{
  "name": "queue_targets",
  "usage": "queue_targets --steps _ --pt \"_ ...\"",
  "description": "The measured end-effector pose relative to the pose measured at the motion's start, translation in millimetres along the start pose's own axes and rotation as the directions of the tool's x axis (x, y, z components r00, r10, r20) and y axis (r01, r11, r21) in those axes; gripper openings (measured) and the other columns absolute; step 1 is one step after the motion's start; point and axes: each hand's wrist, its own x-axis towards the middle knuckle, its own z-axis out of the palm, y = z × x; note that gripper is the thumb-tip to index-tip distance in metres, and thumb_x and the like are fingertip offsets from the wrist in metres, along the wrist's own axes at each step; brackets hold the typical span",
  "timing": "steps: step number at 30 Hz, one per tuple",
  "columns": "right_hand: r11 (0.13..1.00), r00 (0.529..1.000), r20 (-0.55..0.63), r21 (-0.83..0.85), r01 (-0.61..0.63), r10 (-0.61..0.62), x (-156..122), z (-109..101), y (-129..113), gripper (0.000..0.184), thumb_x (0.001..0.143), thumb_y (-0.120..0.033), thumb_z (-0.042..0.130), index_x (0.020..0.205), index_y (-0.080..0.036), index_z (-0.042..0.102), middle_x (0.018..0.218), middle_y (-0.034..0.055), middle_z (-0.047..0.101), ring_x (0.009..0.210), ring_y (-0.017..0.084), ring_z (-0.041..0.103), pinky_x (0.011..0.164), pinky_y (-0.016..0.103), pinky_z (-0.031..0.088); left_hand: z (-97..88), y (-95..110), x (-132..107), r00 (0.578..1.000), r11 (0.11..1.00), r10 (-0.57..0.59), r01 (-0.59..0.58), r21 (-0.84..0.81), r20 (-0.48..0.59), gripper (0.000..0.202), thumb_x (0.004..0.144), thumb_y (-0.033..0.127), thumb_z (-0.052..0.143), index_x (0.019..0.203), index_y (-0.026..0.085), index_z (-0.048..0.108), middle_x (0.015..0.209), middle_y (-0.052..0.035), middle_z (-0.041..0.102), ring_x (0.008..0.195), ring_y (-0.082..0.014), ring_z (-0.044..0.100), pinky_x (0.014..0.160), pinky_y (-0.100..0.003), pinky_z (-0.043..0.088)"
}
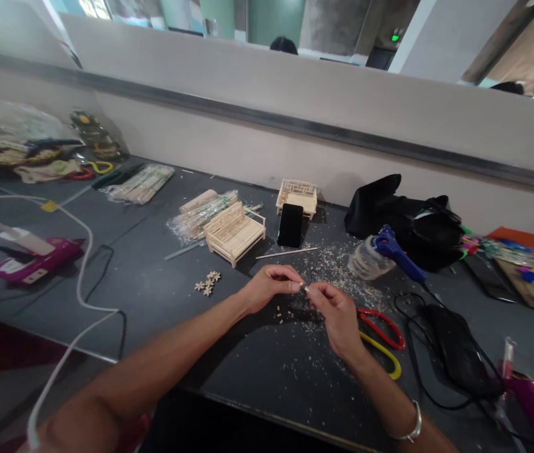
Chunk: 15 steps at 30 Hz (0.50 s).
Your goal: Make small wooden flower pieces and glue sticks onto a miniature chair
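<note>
Beside the right wrist on the dark worktop (163, 343) lie scissors (399, 331) with red and yellow handles. A bit farther on, the left hand (269, 288) and the right hand (337, 314) almost meet. Tiny pale wood (306, 289) sits between them, pinched in the fingers, about as near to one hand as the other; I can't tell which way its long side points. Both hands are tipped inward, fingers bent. Past them are a thin stick (286, 253) lying sideways, a little wooden bench (235, 234), then a phone (290, 225).

phone (290, 225) behind left hand (267, 289), bench (235, 234) left, jar (367, 265) right
</note>
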Motion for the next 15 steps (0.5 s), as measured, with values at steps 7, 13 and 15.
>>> queue_targets --steps 7,13,15 --pt "0.994 0.997 0.018 0.089 -0.07 0.069 -0.2 2.4 2.4 0.031 0.069 -0.051 0.073 0.065 -0.02 0.068 0.059 -0.0022 0.055 0.058 0.013 0.044 0.055 0.025 0.036 0.7 -1.4 0.2 1.0 1.0 -0.012 0.012 0.014 0.02 0.031 0.052 0.039 0.091 0.066 0.017 0.076 0.071 -0.0009 0.066 0.067 -0.0123 0.057 0.071 -0.027 0.046" --pt "0.992 0.996 0.023 0.097 -0.085 0.083 -0.4 2.7 4.0 0.034 0.069 -0.053 0.073 0.064 -0.02 0.066 0.059 -0.0026 0.053 0.059 0.013 0.043 0.056 0.026 0.035 1.6 -1.1 -0.2 1.0 1.0 -0.002 0.001 0.03 0.02 0.029 0.053 0.038 0.091 0.066 0.017 0.076 0.07 -0.0009 0.066 0.067 -0.0117 0.057 0.07 -0.026 0.046" --pt "0.993 0.996 0.018 0.086 -0.085 0.084 -0.7 2.8 3.8 0.034 0.069 -0.053 0.072 0.065 -0.02 0.066 0.059 -0.0025 0.053 0.059 0.013 0.043 0.057 0.026 0.036 1.8 -0.9 -0.5 1.0 0.999 0.0 0.0 0.036 0.018 0.03 0.053 0.039 0.091 0.065 0.017 0.076 0.07 -0.0009 0.066 0.067 -0.0119 0.058 0.07 -0.026 0.047"
